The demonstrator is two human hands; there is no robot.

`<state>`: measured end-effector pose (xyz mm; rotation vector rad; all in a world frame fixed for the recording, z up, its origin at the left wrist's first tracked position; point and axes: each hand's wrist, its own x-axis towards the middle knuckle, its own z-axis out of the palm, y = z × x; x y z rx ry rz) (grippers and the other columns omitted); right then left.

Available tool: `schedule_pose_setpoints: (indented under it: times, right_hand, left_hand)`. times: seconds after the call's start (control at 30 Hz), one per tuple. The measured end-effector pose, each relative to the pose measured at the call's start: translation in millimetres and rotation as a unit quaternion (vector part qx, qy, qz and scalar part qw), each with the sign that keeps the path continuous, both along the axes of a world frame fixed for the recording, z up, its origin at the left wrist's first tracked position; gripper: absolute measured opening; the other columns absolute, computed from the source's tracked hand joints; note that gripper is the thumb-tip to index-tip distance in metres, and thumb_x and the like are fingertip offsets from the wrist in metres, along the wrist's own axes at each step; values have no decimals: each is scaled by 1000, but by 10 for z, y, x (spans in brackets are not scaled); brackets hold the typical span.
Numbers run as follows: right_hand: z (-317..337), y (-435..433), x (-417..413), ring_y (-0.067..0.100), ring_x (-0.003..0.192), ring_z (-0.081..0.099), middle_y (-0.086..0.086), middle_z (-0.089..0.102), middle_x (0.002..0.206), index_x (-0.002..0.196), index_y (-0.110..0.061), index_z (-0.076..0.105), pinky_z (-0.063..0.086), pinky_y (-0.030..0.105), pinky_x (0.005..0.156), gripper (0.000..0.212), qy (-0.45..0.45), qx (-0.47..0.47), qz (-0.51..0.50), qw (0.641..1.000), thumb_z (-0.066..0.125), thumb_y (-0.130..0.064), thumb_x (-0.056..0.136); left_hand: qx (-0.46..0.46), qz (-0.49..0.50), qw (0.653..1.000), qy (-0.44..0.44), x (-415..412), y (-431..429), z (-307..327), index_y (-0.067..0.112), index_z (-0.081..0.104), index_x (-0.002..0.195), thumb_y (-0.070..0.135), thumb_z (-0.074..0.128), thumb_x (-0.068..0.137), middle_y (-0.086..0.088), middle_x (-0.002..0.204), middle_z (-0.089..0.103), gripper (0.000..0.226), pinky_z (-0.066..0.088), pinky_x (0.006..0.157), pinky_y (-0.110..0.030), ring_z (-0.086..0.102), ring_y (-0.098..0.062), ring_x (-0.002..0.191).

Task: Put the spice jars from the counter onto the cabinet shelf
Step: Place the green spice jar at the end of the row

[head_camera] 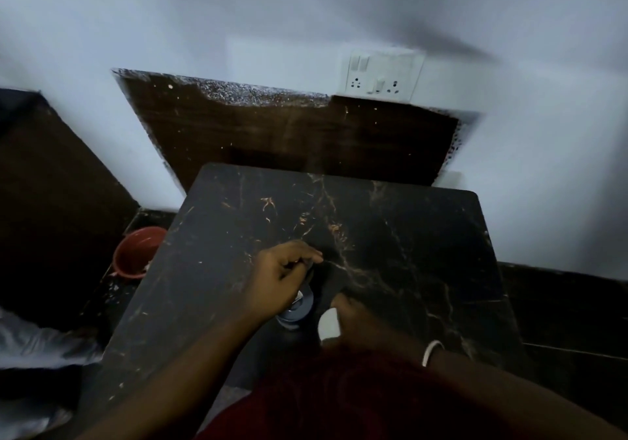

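A dark marble counter point(390, 235) fills the middle of the blurred head view. My left hand point(278, 276) is curled over the top of a jar with a shiny metal lid point(297, 307) near the counter's front edge. My right hand point(360, 320) lies just to the right of it, fingers wrapped around a small white object point(329, 323), perhaps a jar or a cap. A white bangle point(431, 351) circles my right wrist. No cabinet shelf shows in this view.
A brown backsplash panel point(289, 134) stands behind the counter, with a white switch-and-socket plate point(380, 74) on the wall above. An orange-red bucket point(136, 251) sits on the floor at the left. Pale cloth point(37, 344) lies at the lower left.
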<state>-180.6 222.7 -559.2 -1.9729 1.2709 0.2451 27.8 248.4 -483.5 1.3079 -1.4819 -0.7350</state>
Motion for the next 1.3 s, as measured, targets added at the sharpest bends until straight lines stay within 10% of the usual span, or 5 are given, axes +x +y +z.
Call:
schedule_pose_setpoints:
  times: [0.4,0.77,0.93,1.13,1.3]
  right_hand:
    - [2007,-811,-355,9,86,69,4,68,104,107,-25,67,56,29,72,44,-235,46,-72,968,68,-53,73]
    - [2708,-258,-339,20,106,72,-1,75,115,114,-36,71,60,37,82,33,-568,-1,-183,803,70,-40,81]
    - [2574,-157,-265,32,104,75,12,75,116,118,-21,71,61,44,80,45,-631,73,-227,738,81,-33,76]
    - [2623,39,-123,4,104,72,-6,61,124,124,-40,42,61,24,72,70,-551,-103,-293,775,79,-55,67]
    - [2754,115,-209,21,109,71,15,64,132,137,-18,46,60,34,80,62,-687,98,-252,674,62,-43,82]
  left_hand:
    - [151,-170,966,124,-310,-235,886,43,53,147,32,51,106,16,140,66,42,54,99,-20,62,-6,131]
    - [198,-132,853,464,-676,-93,1814,14,69,136,68,47,91,-21,133,71,74,60,97,-48,70,-35,122]
    - [97,-4,947,305,-762,-20,1752,35,68,134,63,44,104,-3,125,77,48,64,89,-40,74,-24,118]
    - [53,-87,958,270,-877,44,1758,47,43,147,91,61,72,-1,142,65,89,57,101,-56,66,-28,130]
    - [55,-61,953,292,-803,-42,1884,24,55,142,67,69,86,-9,132,69,73,63,91,-42,72,-26,118]
